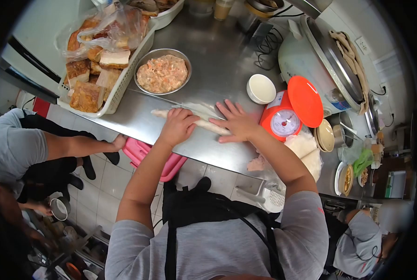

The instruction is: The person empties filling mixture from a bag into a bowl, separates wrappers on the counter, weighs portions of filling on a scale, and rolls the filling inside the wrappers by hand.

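A long, thin pale roll lies across the steel table near its front edge, with a thin whitish sheet behind it. My left hand is closed over the roll's left part, fingers bent around it. Spread fingers of my right hand rest flat at the roll's right end, touching it. Beyond my left hand sits a metal bowl of pinkish minced filling. Close to my right hand stands a red dial scale, and a stack of pale sheets lies beside my right forearm.
A white basket holds browned meat blocks at the left. An empty cream bowl stands behind the scale, near a large lidded pot. A co-worker's hand touches a pink stool. Another person is at the lower right.
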The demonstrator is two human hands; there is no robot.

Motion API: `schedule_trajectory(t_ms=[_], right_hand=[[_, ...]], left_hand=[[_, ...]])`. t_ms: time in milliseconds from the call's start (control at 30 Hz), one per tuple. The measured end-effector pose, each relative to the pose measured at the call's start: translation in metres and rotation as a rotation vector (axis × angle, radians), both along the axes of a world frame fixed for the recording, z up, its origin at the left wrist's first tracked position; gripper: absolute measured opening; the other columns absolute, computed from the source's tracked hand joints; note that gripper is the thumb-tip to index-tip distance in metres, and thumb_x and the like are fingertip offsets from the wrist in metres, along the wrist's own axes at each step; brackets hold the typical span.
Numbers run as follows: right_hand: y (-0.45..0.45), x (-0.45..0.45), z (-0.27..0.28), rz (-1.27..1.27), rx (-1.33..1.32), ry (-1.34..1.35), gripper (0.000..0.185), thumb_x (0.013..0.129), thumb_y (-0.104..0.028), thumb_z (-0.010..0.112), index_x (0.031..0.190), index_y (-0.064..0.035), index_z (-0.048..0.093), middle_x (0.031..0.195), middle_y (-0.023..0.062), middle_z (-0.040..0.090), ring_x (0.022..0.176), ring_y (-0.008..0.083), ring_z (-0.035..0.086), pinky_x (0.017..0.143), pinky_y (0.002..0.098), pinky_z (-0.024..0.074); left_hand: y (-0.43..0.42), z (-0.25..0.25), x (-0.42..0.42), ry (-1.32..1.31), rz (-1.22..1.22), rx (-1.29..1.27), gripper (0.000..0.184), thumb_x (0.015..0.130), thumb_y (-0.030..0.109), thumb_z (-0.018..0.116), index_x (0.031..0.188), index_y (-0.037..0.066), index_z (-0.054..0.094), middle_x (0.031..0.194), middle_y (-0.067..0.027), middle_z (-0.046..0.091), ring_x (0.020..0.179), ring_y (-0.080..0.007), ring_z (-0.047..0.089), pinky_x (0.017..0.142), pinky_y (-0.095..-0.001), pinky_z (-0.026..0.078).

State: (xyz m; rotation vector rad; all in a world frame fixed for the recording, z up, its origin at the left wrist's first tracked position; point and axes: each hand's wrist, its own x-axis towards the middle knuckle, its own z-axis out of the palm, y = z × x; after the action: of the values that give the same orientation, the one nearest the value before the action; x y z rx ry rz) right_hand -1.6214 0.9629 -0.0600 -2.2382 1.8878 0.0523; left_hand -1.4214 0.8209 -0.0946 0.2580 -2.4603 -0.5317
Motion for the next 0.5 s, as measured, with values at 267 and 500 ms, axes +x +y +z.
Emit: schedule_trajectory(t_ms=[267,500], right_hand=[[-0.015,0.004,-0.008,-0.012,-0.062,0.004,0.075,0.064,-0.068,0.047,0.127,-0.0277,0.038,0.139,0.0174,0.015,0.127,0.0414,0.007,0.100,0.0542,0.0072],[0.043,-0.016,0.024,0.055,-0.065,0.122,0.070,0.065,-0.060,0.053,0.123,-0.0223,0.043,0.133,0.0179,0.027,0.123,0.0393,0.021,0.098,0.0518,0.0177]], left_hand=[[0.000,-0.004,-0.002,0.002,0.009,-0.033,0.023,0.063,0.011,0.063,0.085,0.015,0.061,0.082,-0.0016,0.050,0.082,-0.0208,0.048,0.079,-0.0358,0.034],[0.000,-0.007,-0.002,0.009,0.007,-0.039,0.023,0.063,0.011,0.063,0.086,0.015,0.062,0.082,-0.0018,0.050,0.083,-0.0207,0.048,0.079,-0.0359,0.034]])
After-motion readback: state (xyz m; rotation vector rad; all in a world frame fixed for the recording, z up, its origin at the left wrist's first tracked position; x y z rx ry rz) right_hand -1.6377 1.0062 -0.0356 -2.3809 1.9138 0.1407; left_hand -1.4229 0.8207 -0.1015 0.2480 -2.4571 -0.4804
